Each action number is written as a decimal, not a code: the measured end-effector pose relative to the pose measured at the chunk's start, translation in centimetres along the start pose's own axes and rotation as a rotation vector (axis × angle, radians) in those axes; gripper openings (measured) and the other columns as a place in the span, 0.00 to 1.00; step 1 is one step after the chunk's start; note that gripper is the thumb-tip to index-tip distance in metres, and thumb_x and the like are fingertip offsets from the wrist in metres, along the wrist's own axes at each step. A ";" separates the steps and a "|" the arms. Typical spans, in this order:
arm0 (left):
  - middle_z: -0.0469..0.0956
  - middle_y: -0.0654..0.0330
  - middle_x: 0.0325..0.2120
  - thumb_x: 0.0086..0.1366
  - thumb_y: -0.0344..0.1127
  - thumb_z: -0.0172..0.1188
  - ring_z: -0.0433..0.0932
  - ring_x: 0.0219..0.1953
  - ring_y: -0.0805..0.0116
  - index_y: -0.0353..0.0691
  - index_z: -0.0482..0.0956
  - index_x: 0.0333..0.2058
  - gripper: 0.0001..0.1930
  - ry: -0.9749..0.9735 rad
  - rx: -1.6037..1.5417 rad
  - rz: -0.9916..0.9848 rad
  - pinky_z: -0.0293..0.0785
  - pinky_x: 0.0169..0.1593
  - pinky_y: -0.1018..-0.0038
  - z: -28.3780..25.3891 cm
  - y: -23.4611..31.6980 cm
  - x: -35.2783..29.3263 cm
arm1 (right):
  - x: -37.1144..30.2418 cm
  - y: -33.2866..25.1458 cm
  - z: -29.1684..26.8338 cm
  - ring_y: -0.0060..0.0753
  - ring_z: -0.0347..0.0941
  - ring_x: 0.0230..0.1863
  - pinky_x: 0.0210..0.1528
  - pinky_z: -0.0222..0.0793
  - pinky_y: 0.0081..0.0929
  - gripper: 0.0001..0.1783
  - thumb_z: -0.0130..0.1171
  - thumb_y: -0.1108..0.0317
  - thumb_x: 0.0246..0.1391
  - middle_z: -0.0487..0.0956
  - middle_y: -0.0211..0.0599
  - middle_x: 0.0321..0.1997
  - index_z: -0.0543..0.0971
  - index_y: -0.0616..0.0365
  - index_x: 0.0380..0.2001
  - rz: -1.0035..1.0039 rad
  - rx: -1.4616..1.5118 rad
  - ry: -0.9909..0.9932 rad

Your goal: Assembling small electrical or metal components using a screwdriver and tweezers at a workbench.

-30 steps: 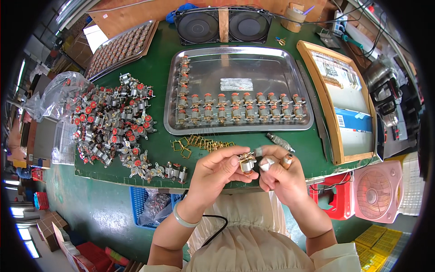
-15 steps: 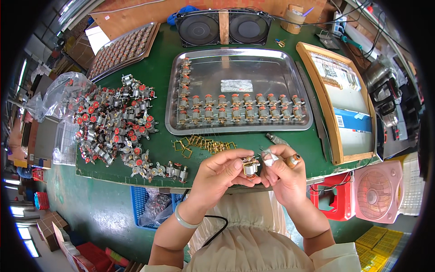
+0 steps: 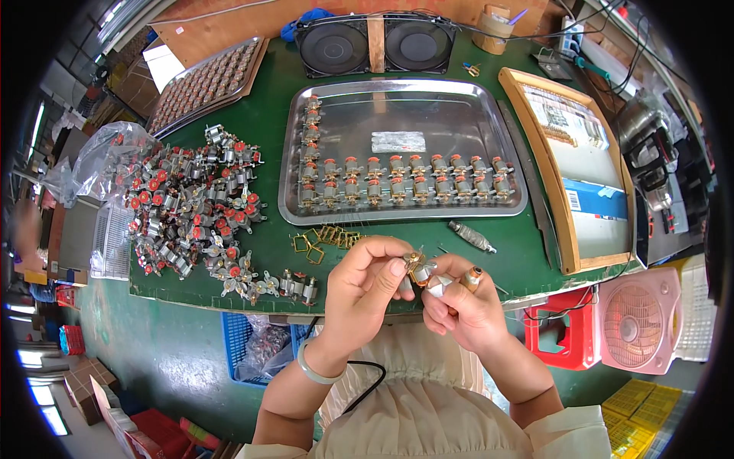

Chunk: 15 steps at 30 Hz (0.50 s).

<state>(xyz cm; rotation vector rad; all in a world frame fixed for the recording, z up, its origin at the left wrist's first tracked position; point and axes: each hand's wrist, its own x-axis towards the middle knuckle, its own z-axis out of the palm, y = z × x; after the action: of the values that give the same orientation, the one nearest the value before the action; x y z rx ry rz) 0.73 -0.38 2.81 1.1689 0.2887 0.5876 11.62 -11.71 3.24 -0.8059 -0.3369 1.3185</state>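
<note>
In front of my body, near the table's front edge, my left hand [image 3: 361, 287] pinches a small silver motor [image 3: 419, 269] with a brass-coloured wire frame on it. My right hand [image 3: 472, 310] is closed round a tool with a wooden handle [image 3: 473, 277]; the handle's end sticks up past my fingers, and its working end is hidden. White wrapping [image 3: 438, 286] shows at my right fingertips, close against the motor. Several loose brass frames [image 3: 336, 236] lie just beyond my left hand. A grey tapered tool [image 3: 472, 236] rests on the green table beyond my right hand.
A metal tray [image 3: 397, 217] with rows of motors stands behind my hands. To the left are a big heap of motors [image 3: 199, 199] and another filled tray [image 3: 210, 84]. A wooden-framed box [image 3: 569, 260] stands right, two black speakers [image 3: 334, 50] at the back.
The motor has turned and tilted between my fingers. My right hand has shifted slightly left and down, so the grey tapered tool now shows in full.
</note>
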 end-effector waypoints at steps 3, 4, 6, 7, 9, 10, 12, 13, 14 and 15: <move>0.71 0.60 0.33 0.62 0.29 0.48 0.69 0.31 0.79 0.33 0.67 0.38 0.07 0.057 0.098 0.147 0.68 0.34 0.83 0.8 -0.5 -0.1 | 0.2 0.8 0.4 0.13 0.58 0.14 0.16 0.57 0.16 0.11 0.49 0.71 0.53 0.68 0.29 0.21 0.67 0.65 0.38 -0.121 -0.068 0.041; 0.70 0.60 0.33 0.62 0.28 0.48 0.69 0.32 0.79 0.33 0.67 0.38 0.07 0.109 0.098 0.188 0.67 0.36 0.83 1.2 -0.7 -0.1 | 0.2 1.2 0.7 0.14 0.58 0.15 0.16 0.57 0.16 0.11 0.48 0.71 0.53 0.68 0.30 0.22 0.67 0.65 0.38 -0.250 -0.192 0.100; 0.70 0.60 0.33 0.61 0.27 0.49 0.68 0.34 0.79 0.33 0.67 0.37 0.06 0.160 0.098 0.230 0.66 0.37 0.83 1.8 -1.1 -0.2 | 0.3 1.8 1.0 0.14 0.59 0.15 0.16 0.58 0.16 0.11 0.48 0.71 0.53 0.69 0.30 0.22 0.67 0.66 0.38 -0.380 -0.316 0.159; 0.70 0.60 0.33 0.61 0.27 0.49 0.68 0.34 0.78 0.32 0.68 0.37 0.06 0.196 0.150 0.272 0.65 0.37 0.83 2.1 -1.3 -0.2 | 0.5 2.2 0.9 0.14 0.60 0.15 0.16 0.58 0.15 0.11 0.47 0.72 0.52 0.69 0.31 0.23 0.67 0.66 0.39 -0.444 -0.381 0.195; 0.70 0.60 0.33 0.61 0.27 0.49 0.68 0.33 0.78 0.32 0.68 0.36 0.06 0.231 0.202 0.315 0.65 0.38 0.82 2.3 -1.4 -0.3 | 0.5 2.2 1.0 0.14 0.60 0.16 0.16 0.59 0.14 0.11 0.46 0.74 0.52 0.70 0.31 0.23 0.66 0.66 0.39 -0.508 -0.445 0.232; 0.70 0.60 0.33 0.61 0.27 0.49 0.68 0.33 0.78 0.32 0.68 0.36 0.06 0.256 0.224 0.316 0.65 0.38 0.82 2.4 -1.3 -0.4 | 0.4 1.8 1.2 0.13 0.60 0.16 0.17 0.59 0.13 0.12 0.46 0.75 0.51 0.69 0.31 0.23 0.66 0.67 0.40 -0.409 -0.331 0.196; 0.70 0.60 0.32 0.61 0.27 0.49 0.68 0.33 0.77 0.32 0.68 0.36 0.05 0.280 0.246 0.317 0.65 0.38 0.82 2.2 -1.3 -0.4 | 0.4 0.8 1.1 0.13 0.60 0.16 0.17 0.59 0.12 0.13 0.45 0.77 0.50 0.69 0.31 0.23 0.66 0.67 0.41 -0.310 -0.218 0.160; 0.70 0.60 0.32 0.61 0.27 0.49 0.68 0.33 0.77 0.32 0.68 0.36 0.05 0.279 0.243 0.304 0.65 0.38 0.81 2.0 -1.4 -0.4 | 0.5 0.3 0.9 0.14 0.59 0.14 0.16 0.59 0.14 0.12 0.46 0.75 0.50 0.68 0.31 0.22 0.65 0.67 0.40 -0.197 -0.168 0.142; 0.70 0.60 0.32 0.61 0.27 0.49 0.68 0.34 0.77 0.32 0.68 0.35 0.05 0.278 0.239 0.291 0.65 0.39 0.81 1.9 -1.4 -0.4 | 0.6 0.0 0.8 0.15 0.58 0.13 0.15 0.59 0.17 0.11 0.46 0.74 0.51 0.68 0.31 0.20 0.65 0.66 0.39 -0.084 -0.119 0.123; 0.70 0.60 0.32 0.61 0.27 0.49 0.68 0.34 0.77 0.32 0.68 0.35 0.05 0.278 0.239 0.292 0.65 0.39 0.81 1.9 -1.4 -0.4 | 0.5 0.1 0.8 0.15 0.58 0.13 0.15 0.59 0.17 0.11 0.46 0.74 0.51 0.68 0.31 0.20 0.65 0.66 0.39 -0.084 -0.119 0.122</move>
<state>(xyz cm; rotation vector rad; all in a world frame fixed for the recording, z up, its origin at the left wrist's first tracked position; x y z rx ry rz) 1.79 -2.44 2.17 1.3719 0.4383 0.9967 11.17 -10.97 3.61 -0.9581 -0.3509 1.1733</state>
